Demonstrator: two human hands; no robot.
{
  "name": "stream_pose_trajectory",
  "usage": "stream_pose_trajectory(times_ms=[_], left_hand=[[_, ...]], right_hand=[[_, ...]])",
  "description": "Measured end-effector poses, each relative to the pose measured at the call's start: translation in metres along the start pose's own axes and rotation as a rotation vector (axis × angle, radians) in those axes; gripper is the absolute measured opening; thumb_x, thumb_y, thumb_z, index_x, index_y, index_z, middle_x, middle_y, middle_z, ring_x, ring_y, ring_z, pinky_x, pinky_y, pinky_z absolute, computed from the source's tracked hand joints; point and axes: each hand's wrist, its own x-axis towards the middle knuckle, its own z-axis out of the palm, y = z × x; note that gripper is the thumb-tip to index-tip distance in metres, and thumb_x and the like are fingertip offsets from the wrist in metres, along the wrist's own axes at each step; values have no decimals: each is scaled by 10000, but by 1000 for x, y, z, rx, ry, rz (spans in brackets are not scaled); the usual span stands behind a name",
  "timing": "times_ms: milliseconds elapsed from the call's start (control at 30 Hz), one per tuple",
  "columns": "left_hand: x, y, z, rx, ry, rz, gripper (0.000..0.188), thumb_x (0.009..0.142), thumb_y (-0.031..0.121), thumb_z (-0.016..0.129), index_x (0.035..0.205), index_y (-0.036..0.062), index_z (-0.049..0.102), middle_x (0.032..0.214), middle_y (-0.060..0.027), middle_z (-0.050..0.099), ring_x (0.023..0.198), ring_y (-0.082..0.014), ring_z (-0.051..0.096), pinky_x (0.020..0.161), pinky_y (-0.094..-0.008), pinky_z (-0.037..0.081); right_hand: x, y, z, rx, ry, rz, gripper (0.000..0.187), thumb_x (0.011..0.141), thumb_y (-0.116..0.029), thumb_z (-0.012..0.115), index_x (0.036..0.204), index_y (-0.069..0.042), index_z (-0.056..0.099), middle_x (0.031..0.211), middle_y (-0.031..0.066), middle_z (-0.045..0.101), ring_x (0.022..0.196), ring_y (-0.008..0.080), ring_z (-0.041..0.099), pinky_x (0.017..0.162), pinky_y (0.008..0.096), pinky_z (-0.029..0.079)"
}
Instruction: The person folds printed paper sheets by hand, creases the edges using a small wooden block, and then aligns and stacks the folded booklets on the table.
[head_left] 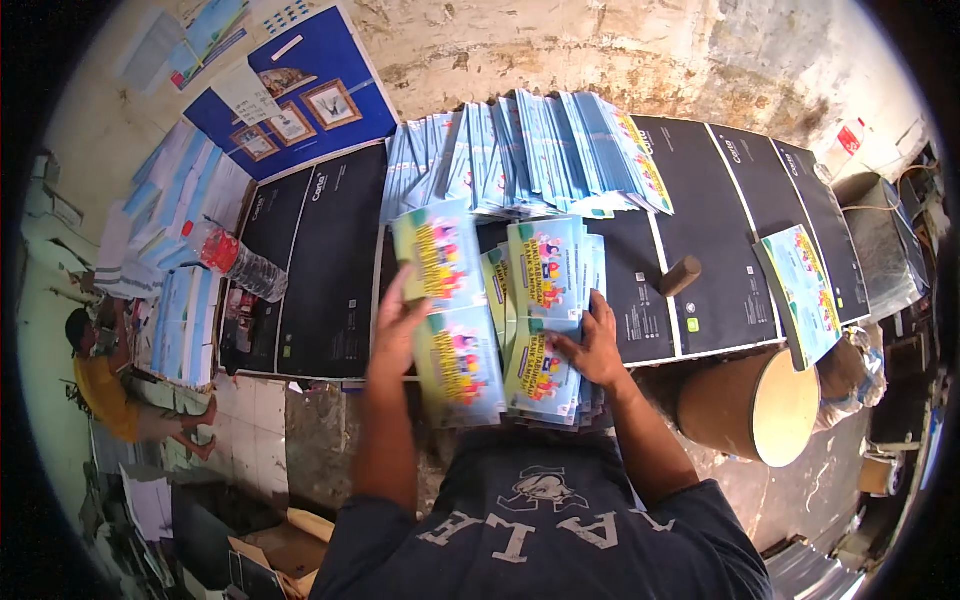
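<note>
My left hand point(398, 318) grips the left edge of a colourful printed sheet point(455, 355), light blue and yellow-green with cartoon figures, its two panels one above the other. Hand and sheet are slightly blurred. To the right lies a stack of matching printed sheets point(545, 335) near the table's front edge, close to my body. My right hand point(597, 343) holds this stack by its right edge, thumb on top and fingers along the side. Behind both, a long row of folded light-blue sheets point(530, 155) leans in overlapping bundles.
Black printed boards cover the table point(715, 240). On it are a clear bottle point(240, 262) with a red label, a short wooden peg point(680, 276) and another printed stack point(803, 295) at the right. A round drum point(780, 410) stands below. A person point(105, 385) sits far left.
</note>
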Motion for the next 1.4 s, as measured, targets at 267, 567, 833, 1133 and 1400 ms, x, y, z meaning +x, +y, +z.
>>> stream_pose_trajectory(times_ms=[267, 567, 833, 1133, 1400], left_hand=[[19, -103, 72, 364, 153, 58, 572, 818, 60, 798, 1329, 9, 547, 1128, -113, 688, 1023, -152, 646, 868, -297, 528], [1, -80, 61, 13, -58, -350, 340, 910, 153, 724, 1171, -42, 629, 1062, -107, 688, 932, -141, 657, 826, -288, 532], [-2, -67, 5, 147, 136, -113, 278, 937, 90, 652, 1175, -55, 649, 1154, -171, 682, 1009, -174, 663, 832, -312, 548], [22, -52, 22, 145, 138, -58, 605, 872, 34, 731, 1422, 19, 482, 1206, -117, 659, 978, -164, 662, 902, -324, 548], [45, -79, 32, 246, 117, 43, 696, 790, 24, 787, 1404, -15, 462, 1171, -134, 673, 1008, -157, 655, 841, -310, 546]], right_hand=[[3, -14, 0, 73, -49, 50, 691, 845, -571, 694, 1222, 5, 641, 1483, 308, 330, 1398, 445, 296, 1144, 524, 211], [2, -10, -3, 90, -56, 62, 676, 847, -577, 689, 1224, -17, 649, 1497, 313, 306, 1402, 461, 279, 1151, 538, 198], [4, -11, -4, 117, -80, 90, 610, 839, -505, 721, 1268, -79, 638, 1507, 279, 306, 1402, 447, 277, 1154, 529, 196], [3, -7, -2, 62, -69, 34, 620, 768, -340, 767, 1305, -81, 593, 1504, 267, 307, 1386, 438, 288, 1156, 515, 193], [3, -4, 4, 111, -71, 75, 613, 858, -465, 682, 1292, -41, 594, 1529, 296, 274, 1436, 443, 232, 1172, 529, 153]])
